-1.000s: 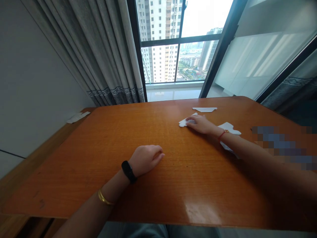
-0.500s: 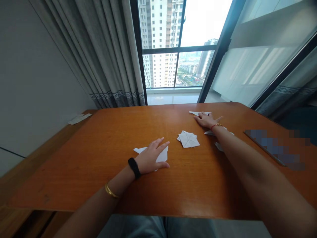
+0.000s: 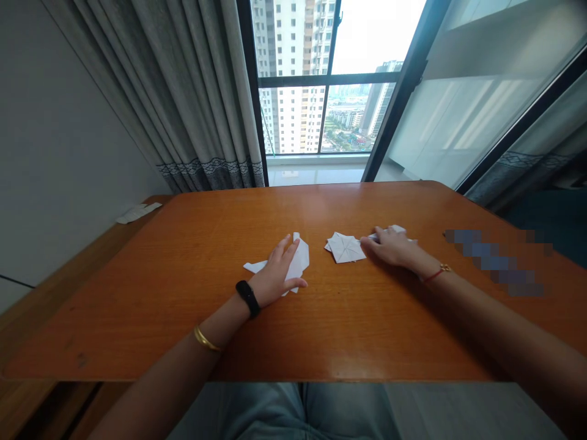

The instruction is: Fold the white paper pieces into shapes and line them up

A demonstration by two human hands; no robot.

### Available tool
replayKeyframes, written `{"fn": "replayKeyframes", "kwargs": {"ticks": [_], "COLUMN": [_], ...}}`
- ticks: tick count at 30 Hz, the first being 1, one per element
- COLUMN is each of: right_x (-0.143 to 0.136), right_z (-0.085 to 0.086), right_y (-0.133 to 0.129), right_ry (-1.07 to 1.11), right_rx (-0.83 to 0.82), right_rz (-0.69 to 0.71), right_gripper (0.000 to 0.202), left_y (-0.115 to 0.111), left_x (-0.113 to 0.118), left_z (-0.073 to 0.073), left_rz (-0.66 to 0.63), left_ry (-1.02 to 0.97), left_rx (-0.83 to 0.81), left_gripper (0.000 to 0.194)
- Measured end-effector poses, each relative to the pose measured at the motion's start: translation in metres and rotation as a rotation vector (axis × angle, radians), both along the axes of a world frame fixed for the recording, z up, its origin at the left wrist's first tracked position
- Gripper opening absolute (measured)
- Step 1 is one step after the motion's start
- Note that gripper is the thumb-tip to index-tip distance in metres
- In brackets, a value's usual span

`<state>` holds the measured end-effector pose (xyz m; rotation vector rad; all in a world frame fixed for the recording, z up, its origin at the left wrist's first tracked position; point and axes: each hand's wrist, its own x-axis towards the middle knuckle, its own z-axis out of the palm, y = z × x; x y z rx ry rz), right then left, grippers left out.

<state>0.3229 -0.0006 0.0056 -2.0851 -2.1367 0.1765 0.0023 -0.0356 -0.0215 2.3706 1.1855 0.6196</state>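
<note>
1 folded paper (image 3: pixel 301 259) lies under the left hand (image 3: pixel 274 278), fingers spread; right hand (image 3: pixel 396 249): grip unclear.

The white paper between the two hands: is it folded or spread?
Folded: crease lines meet near the middle of the white paper, and a lower layer's corners show at left.

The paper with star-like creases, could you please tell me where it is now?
In the head view, the creased paper lies on the table just right of centre, between the left hand and the right hand, nearer the right hand.
</note>
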Motion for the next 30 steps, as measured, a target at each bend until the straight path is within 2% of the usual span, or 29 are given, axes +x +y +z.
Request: {"fn": "replayKeyframes", "kwargs": {"ticks": [3, 4, 5, 6, 8, 11, 14, 16, 18, 20, 22, 24, 26, 28, 30], "right_x": [-0.032, -0.042, -0.048, -0.050, -0.039, 0.000, 0.027, 0.022, 0.002, -0.024, -0.045, -0.057, -0.063, -0.069, -0.080], "right_z": [0.003, 0.005, 0.008, 0.010, 0.010, 0.001, -0.007, -0.007, -0.004, 0.000, 0.001, 0.001, -0.001, -0.002, -0.004], "right_y": [-0.021, -0.025, -0.026, -0.026, -0.020, -0.010, -0.011, -0.017, -0.023, -0.027, -0.027, -0.024, -0.017, -0.014, -0.016], "right_ry": [0.203, 0.248, 0.264, 0.247, 0.153, 0.007, -0.064, -0.048, 0.059, 0.260, 0.447, 0.486, 0.408, 0.373, 0.456], "right_rx": [0.045, 0.069, 0.093, 0.108, 0.093, -0.026, -0.149, -0.136, -0.030, 0.065, 0.104, 0.146, 0.189, 0.167, 0.113], "right_rz": [0.374, 0.451, 0.465, 0.414, 0.183, -0.142, -0.254, -0.188, -0.017, 0.196, 0.349, 0.380, 0.324, 0.307, 0.385], "right_gripper": [0.058, 0.058, 0.058, 0.058, 0.062, 0.078, 0.074, 0.066, 0.063, 0.063, 0.063, 0.063, 0.061, 0.055, 0.053], "left_y": [-0.002, -0.004, -0.006, -0.008, -0.010, -0.010, -0.007, -0.004, -0.002, -0.001, -0.003, -0.005, -0.007, -0.008, -0.007], "left_x": [0.001, 0.001, 0.000, -0.001, -0.002, -0.001, 0.002, 0.002, 0.002, 0.000, -0.002, -0.003, -0.001, 0.002, 0.004], "left_z": [0.003, 0.004, 0.005, 0.006, 0.007, 0.006, 0.006, 0.006, 0.008, 0.009, 0.010, 0.009, 0.006, 0.003, 0.002], "left_rz": [-0.011, 0.022, 0.065, 0.105, 0.132, 0.061, -0.008, -0.017, 0.015, 0.069, 0.132, 0.166, 0.131, 0.049, -0.014], "left_ry": [0.009, 0.045, 0.089, 0.133, 0.192, 0.158, 0.001, -0.095, -0.155, -0.176, -0.132, -0.022, 0.065, 0.049, -0.033], "left_rx": [0.007, 0.007, 0.005, -0.002, -0.022, -0.035, 0.002, 0.044, 0.067, 0.064, 0.041, -0.007, -0.055, -0.057, -0.003], "left_gripper": [0.095, 0.095, 0.096, 0.098, 0.103, 0.104, 0.093, 0.085, 0.082, 0.085, 0.096, 0.111, 0.122, 0.122, 0.114]}}
